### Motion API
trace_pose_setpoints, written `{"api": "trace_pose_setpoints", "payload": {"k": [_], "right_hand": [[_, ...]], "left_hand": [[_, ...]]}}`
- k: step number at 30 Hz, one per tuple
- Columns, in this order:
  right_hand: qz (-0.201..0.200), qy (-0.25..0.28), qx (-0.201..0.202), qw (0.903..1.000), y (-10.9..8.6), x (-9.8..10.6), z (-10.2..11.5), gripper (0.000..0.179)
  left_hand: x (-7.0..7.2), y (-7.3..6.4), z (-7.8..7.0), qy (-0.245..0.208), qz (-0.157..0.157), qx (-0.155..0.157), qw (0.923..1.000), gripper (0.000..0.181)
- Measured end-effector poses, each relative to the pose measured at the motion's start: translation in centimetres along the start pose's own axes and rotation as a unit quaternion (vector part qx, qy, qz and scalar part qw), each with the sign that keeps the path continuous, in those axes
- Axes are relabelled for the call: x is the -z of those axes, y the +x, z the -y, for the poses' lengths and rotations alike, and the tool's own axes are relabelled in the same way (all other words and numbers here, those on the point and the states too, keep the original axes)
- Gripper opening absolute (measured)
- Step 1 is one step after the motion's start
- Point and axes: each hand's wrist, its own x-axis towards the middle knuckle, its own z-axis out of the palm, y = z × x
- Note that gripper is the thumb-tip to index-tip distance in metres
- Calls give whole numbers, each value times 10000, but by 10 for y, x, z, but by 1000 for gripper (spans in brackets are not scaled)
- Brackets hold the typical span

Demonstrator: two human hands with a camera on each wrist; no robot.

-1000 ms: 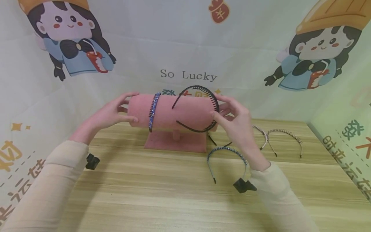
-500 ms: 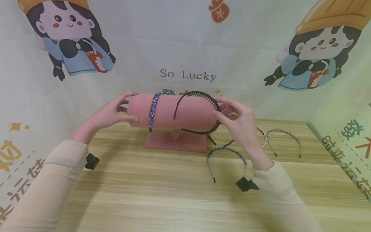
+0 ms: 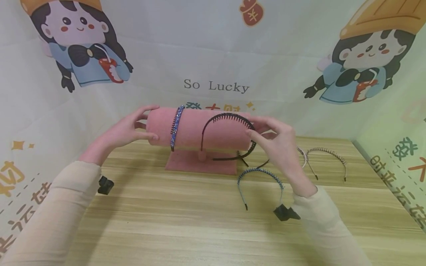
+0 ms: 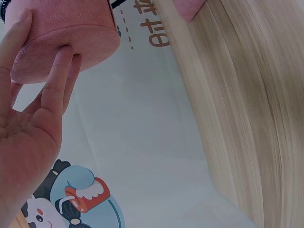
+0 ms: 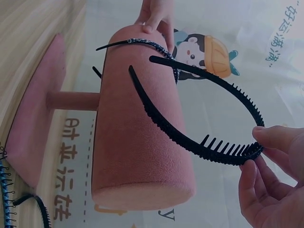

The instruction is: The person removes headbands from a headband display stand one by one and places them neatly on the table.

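Observation:
A pink plush headband stand (image 3: 199, 125), a horizontal roll on a post and flat base, stands near the table's back. My left hand (image 3: 124, 129) grips the roll's left end, thumb in front; the left wrist view shows fingers (image 4: 59, 78) against its end face. Around the roll's left part sits a blue glittery headband (image 3: 176, 127). My right hand (image 3: 279, 144) pinches a black toothed headband (image 5: 180, 137) at its curve between thumb and fingers. That headband is in front of the roll's right part, its two ends pointing left, apart from the roll in the right wrist view.
Right of the stand, a blue headband (image 3: 261, 170), a white headband (image 3: 304, 155) and a beige headband (image 3: 327, 149) lie on the wooden table (image 3: 166, 214). A dark headband (image 3: 244, 161) is partly hidden behind my right hand. A printed cloth (image 3: 213, 66) hangs behind.
My right hand has moved slightly right and down with the black headband, whose ends have lowered and turned toward the roll's front. The left hand and stand have stayed still.

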Motion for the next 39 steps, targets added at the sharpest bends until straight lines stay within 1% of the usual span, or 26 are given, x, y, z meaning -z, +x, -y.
{"api": "trace_pose_setpoints", "payload": {"k": [3, 7, 11, 14, 20, 32, 36, 39], "right_hand": [[-12, -81, 53, 10000, -1, 2, -1, 31], [-49, -228, 239, 9994, -3, 6, -3, 31], [-107, -456, 483, 9977, -6, 11, -7, 30], [-182, -539, 595, 9966, -9, 16, -10, 28], [-214, -614, 529, 9965, -15, 31, -14, 24], [-255, -1310, 589, 9893, -22, 57, -33, 21], [-184, -1543, 488, 9866, -24, 67, -42, 21], [-88, -1676, 493, 9846, -25, 73, -48, 22]], "left_hand": [[0, 0, -2, 15, -9, 10, 10000, 91], [0, -2, -3, 27, -22, 37, 10000, 91], [0, -2, -1, -26, -26, 41, 10000, 91], [0, -2, 0, -52, -32, 35, 10000, 91], [0, -1, 1, -25, -40, -6, 10000, 91], [-1, 0, 1, -53, -22, 6, 10000, 92], [-1, 0, 0, -64, -13, 20, 10000, 91], [-1, 0, 0, -62, -7, 12, 10000, 91]]}}
